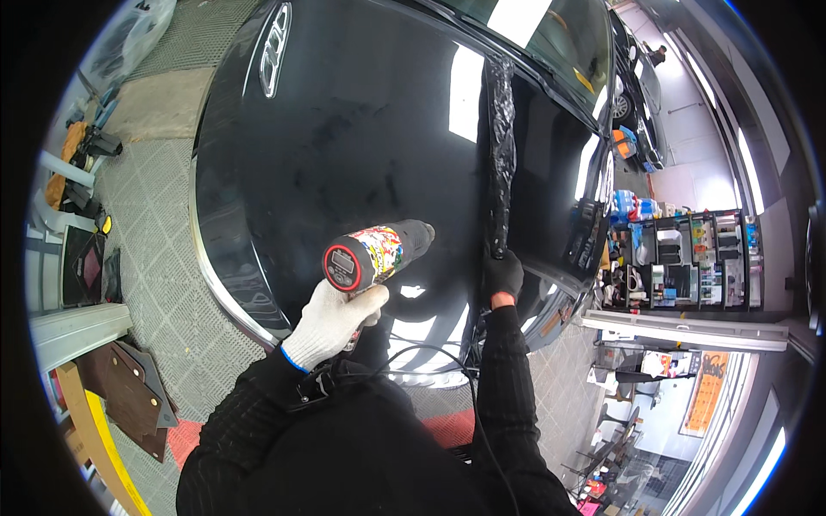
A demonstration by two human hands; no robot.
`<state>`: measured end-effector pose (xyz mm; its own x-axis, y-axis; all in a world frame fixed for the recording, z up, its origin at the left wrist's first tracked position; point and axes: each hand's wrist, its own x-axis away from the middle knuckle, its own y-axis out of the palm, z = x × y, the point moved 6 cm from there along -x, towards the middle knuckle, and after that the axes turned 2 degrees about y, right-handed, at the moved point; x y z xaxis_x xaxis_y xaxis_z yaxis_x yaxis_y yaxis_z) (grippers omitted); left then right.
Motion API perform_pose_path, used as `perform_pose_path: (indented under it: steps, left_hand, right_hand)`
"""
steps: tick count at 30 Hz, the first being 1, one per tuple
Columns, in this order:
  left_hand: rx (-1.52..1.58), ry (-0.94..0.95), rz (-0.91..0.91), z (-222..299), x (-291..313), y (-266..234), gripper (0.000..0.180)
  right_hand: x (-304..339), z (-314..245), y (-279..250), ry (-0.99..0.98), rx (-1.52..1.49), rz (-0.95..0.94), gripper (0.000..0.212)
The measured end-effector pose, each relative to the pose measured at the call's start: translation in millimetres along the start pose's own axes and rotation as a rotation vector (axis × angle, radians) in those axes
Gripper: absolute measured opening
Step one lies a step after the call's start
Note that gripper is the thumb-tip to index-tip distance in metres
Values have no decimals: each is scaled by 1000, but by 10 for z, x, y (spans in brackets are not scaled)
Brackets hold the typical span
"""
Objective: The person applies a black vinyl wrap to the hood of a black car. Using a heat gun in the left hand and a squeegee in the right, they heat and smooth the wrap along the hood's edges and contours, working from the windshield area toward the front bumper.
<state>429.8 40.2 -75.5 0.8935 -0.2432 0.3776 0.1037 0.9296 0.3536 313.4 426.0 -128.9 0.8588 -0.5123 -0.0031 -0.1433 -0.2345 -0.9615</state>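
My left hand point(334, 322), in a white knit glove with a blue cuff, grips the handle of a heat gun point(379, 254). The gun has a round red-rimmed back with a small display, and its dark nozzle points right over the glossy black car panel point(344, 155). In a black glove, my right hand point(502, 273) is closed at the near end of a crumpled strip of black film point(500, 146). That strip runs away from me along the panel's right edge, near the windshield. A black cord point(476, 404) passes between my arms.
Shelves point(688, 262) full of bottles and boxes stand at the right, beyond the car. Another dark car point(641, 112) is parked at the far right. Brown mats point(120, 387) and a yellow-edged board point(107, 447) lean at the lower left. Grid tiles point(155, 215) cover the floor.
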Motion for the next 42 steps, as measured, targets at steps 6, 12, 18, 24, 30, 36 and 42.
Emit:
perform_pose_path:
  steps: [6, 12, 18, 24, 30, 36, 42]
  left_hand:
    - [-73, -55, -25, -11, 105, 17, 15]
    - [-87, -38, -23, -18, 254, 50, 21]
    - [-35, -8, -21, -97, 336, 59, 25]
    - [-25, 0, -28, -136, 384, 37, 27]
    - [3, 14, 0, -80, 439, 43, 19]
    - [28, -26, -17, -108, 429, 13, 28]
    - [52, -15, -8, -134, 361, 5, 26]
  right_hand:
    - [-51, -102, 81, -13, -3, 30, 37]
    - [-89, -84, 75, 11, -26, 15, 26]
    - [-79, -125, 70, 19, -38, 29, 29]
    - [-65, -168, 43, -5, -63, 37, 31]
    - [-8, -206, -9, 23, -15, 55, 30]
    - [33, -271, -76, 8, -17, 40, 30]
    - [13, -334, -125, 7, 98, 0, 32]
